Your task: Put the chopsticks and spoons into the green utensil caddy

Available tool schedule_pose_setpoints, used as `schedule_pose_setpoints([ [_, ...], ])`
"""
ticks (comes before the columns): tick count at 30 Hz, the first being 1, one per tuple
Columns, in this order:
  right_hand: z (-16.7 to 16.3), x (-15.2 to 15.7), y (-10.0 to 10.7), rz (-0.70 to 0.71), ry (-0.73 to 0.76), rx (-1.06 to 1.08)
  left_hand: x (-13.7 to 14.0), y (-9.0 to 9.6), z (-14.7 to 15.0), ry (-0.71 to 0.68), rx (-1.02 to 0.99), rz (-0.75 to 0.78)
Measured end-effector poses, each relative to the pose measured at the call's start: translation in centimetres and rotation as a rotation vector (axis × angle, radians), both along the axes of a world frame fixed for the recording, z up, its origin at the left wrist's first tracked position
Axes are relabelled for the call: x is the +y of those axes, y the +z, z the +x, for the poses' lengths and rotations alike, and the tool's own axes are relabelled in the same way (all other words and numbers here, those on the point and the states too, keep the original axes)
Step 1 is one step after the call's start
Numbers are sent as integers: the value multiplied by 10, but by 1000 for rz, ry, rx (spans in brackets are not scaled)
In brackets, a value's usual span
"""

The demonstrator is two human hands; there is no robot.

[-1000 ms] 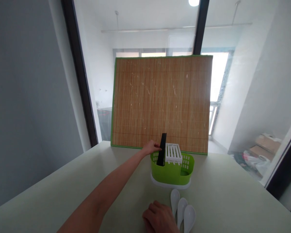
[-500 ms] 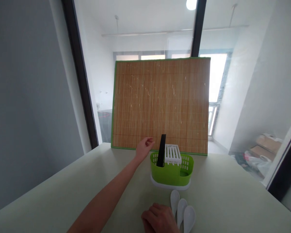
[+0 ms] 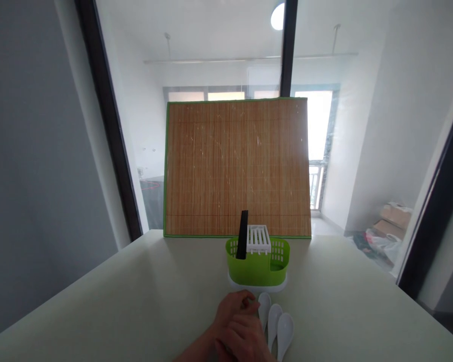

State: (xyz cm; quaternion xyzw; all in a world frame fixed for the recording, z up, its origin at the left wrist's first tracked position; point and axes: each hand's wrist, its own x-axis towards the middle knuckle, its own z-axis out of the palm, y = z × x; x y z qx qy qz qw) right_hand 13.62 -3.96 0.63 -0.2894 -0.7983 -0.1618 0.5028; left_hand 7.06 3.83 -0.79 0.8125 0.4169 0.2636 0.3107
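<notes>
My left hand is just short of the bowl of the leftmost white spoon, its fingers bent with a gap between thumb and fingers and nothing visible in them. In front of it, crossing over the left wrist, my right hand lies low with its fingers folded in. Two more white spoons, the middle one and the right one, lie beside the right hand, bowls pointing away from me. Behind them stands a green cutlery holder on a white base. A black bundle that looks like chopsticks leans in its left part.
A white slotted piece sits at the middle of the holder. Behind it a bamboo mat with green edging stands upright at the back of the pale table. Glass panels with a dark frame rise beyond the table.
My left hand has come back from beside the holder, near the mat, down to the spoons. My right hand stays beside the spoons. The whole view has shifted slightly.
</notes>
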Motion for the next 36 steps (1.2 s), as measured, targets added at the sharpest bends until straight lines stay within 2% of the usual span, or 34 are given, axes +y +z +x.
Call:
schedule_pose_setpoints([
  [3, 3, 0, 0, -17, -26, 12, -1, 2, 10, -37, 107, 1],
  [8, 7, -2, -2, -139, -50, -8, 5, -5, 26, -17, 131, 27],
  [12, 10, -3, 1, -195, -57, 63, 15, -4, 24, 4, 149, -11],
  [15, 15, -2, 2, -314, -107, 234, 15, 17, 3, 79, 118, 45],
  [18, 19, 3, -1, -454, -167, 438, 3, 48, -27, 174, 17, 248],
  [20, 19, 8, -5, -517, -176, 500, -8, 65, -45, 222, -22, 364],
  [23, 16, 12, -13, -618, -153, 422, -24, 75, -60, 264, -10, 489],
  [26, 12, 12, -21, -697, -174, 262, -34, 70, -64, 229, 24, 582],
  [30, 9, 9, -25, -780, -207, 110, -39, 65, -65, 211, 46, 637],
  [36, 13, 11, -25, -859, -195, 63, -38, 65, -68, 199, 51, 691],
])
